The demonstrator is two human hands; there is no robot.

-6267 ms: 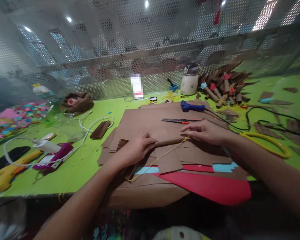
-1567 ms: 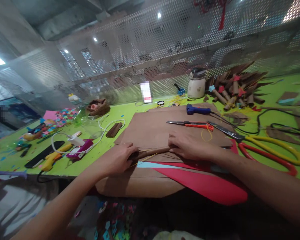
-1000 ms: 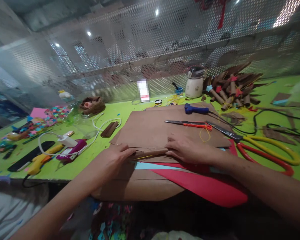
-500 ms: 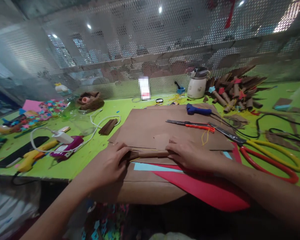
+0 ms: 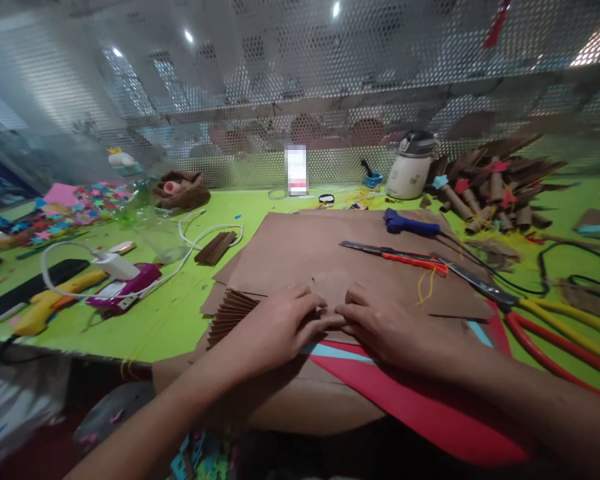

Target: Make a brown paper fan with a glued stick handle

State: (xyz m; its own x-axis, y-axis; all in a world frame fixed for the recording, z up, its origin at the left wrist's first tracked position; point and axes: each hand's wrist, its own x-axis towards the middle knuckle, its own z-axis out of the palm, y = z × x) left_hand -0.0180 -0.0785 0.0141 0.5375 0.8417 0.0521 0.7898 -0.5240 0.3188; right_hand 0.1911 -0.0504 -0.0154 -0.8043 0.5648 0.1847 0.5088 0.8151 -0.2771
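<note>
A brown paper roll shows between my hands above a stack of brown paper sheets. To the left, its pleated end spreads like a fan. My left hand is closed on the roll, thumb and fingers pinching it near the middle. Close beside it, my right hand grips the other end with bent fingers. Much of the roll is hidden behind the fingers. Red paper and a light blue strip lie beneath the hands.
Small orange-handled scissors, large scissors and a blue-handled tool lie at right. Behind them are a bottle and a heap of paper rolls. At left sit a yellow glue gun and a purple power adapter.
My left hand has slid right along the roll, close to my right hand. The pleated end now fans out at left. The whole view has shifted slightly.
</note>
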